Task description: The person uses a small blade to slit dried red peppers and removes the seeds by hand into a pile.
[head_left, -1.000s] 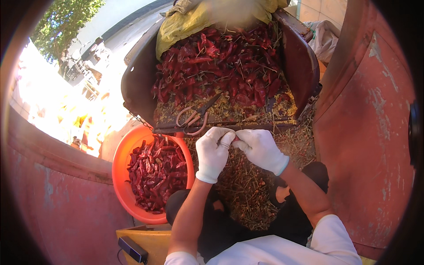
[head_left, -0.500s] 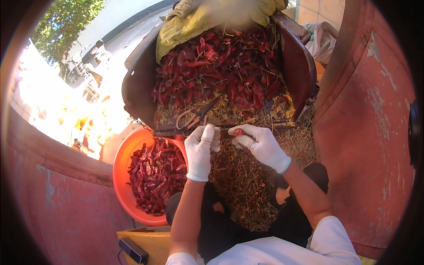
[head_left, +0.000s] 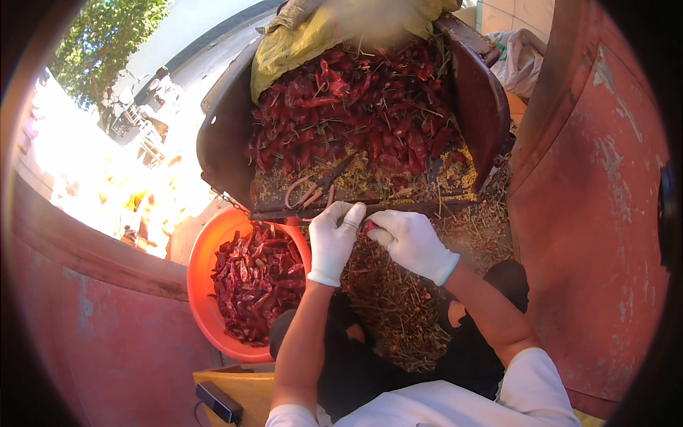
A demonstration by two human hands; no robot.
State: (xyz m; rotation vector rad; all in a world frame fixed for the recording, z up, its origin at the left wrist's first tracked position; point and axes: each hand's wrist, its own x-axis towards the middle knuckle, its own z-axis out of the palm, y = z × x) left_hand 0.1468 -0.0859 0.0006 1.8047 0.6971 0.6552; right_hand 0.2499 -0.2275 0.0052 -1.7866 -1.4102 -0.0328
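Both my hands wear white gloves and meet in front of the tray's near edge. My right hand [head_left: 416, 243] is pinched on a dried red chili pepper [head_left: 368, 226], mostly covered by its fingers. Close against the pepper, the fingertips of my left hand [head_left: 334, 240] are pressed together; whatever they hold, if anything, is hidden. Scissors [head_left: 329, 183] with reddish handles lie just beyond my left hand. Behind them rises a heap of dried red chili peppers [head_left: 356, 107], many with stems. An orange basin [head_left: 201, 313] at my left contains more red peppers [head_left: 252, 281].
The peppers lie in a dark metal cart bed [head_left: 480, 107] with raised sides and a chain, partly under a yellow sack [head_left: 288, 57]. Stems and scraps [head_left: 391, 306] cover the ground between my knees. Red panels [head_left: 590, 235] flank me. A black device [head_left: 218, 403] rests on a yellow wooden surface.
My right hand has turned over and closed further around the pepper. My left hand has shifted slightly right, so the fingertips of both hands are nearer each other.
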